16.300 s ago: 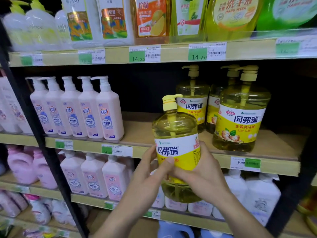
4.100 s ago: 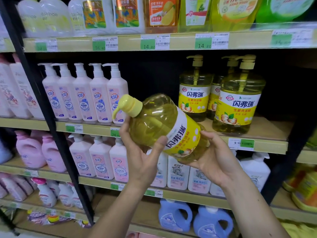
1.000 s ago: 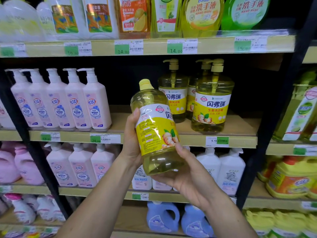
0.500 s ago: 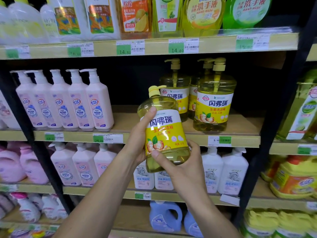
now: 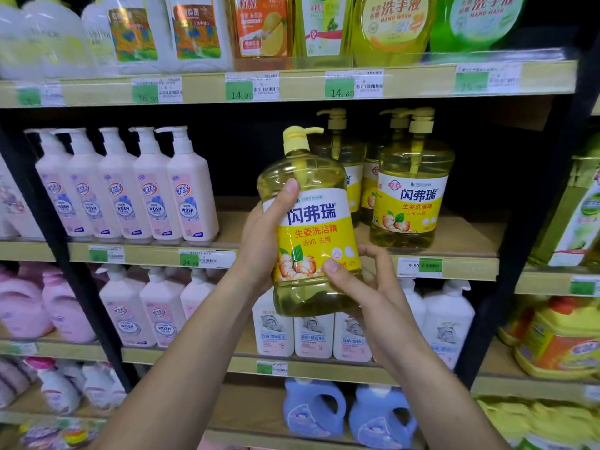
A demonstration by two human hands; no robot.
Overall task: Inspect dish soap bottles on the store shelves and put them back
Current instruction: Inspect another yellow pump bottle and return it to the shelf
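Holding a big clear yellow plastic soap bottle [image 5: 311,228] upright, in front of the wooden shelf [image 5: 461,251]: left hand [image 5: 259,248] wrapped round its side, right hand [image 5: 367,287] gripping low.

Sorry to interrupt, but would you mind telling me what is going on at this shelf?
A person is holding a yellow dish soap bottle upright in front of the shelves, label facing them. The left hand grips its side, and the right hand holds it near the base. It is not on the shelf, where matching bottles stand just behind it.
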